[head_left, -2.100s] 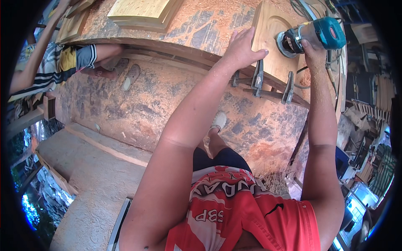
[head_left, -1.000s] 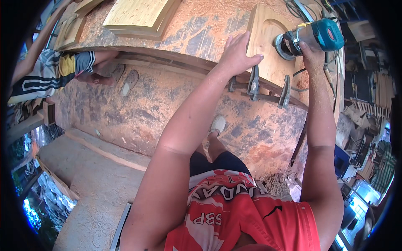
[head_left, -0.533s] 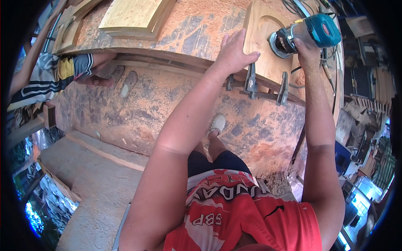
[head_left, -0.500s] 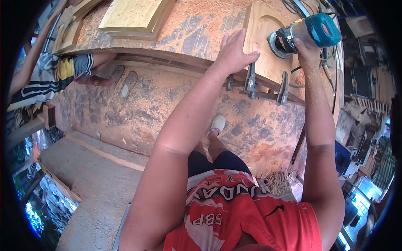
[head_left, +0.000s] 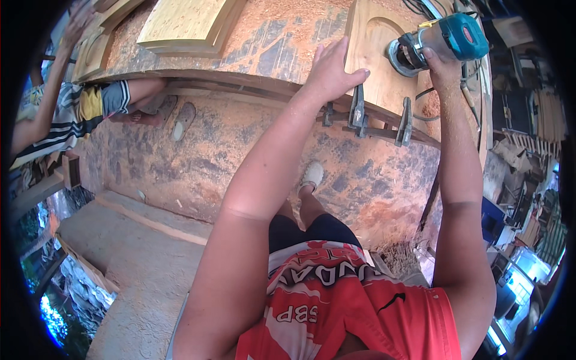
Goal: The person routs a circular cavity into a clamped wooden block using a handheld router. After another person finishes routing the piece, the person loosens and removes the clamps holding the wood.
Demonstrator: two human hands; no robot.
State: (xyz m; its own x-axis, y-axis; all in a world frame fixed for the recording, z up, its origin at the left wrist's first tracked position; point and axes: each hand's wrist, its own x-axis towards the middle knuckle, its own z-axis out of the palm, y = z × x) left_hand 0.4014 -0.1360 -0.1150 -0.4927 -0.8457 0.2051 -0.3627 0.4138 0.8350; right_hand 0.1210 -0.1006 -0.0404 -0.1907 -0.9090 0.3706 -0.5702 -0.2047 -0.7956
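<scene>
My right hand (head_left: pixel 443 67) is wrapped round the body of a teal-topped handheld router (head_left: pixel 461 39). The router's round base (head_left: pixel 396 59) rests on a light wooden board (head_left: pixel 367 55), beside a curved groove cut into its face. At the board's left edge is my left hand (head_left: pixel 331 71), with thumb and fingers spread and nothing held. Below the board, two dark metal clamps (head_left: pixel 356 113) (head_left: pixel 405 123) stand at the bench edge. My right palm is hidden behind the router.
A sawdust-covered bench (head_left: pixel 276 42) carries stacked wooden panels (head_left: pixel 180 27) on the left. Cables lie right of the router. Another person's arm (head_left: pixel 53 87) and striped shorts (head_left: pixel 75 114) are at the far left. A low concrete ledge (head_left: pixel 138 258) lies behind on the left.
My left hand has shifted slightly left along the board's edge. The router stays in about the same spot in my right hand. The other person's arm at the far left has moved, and its hand now shows.
</scene>
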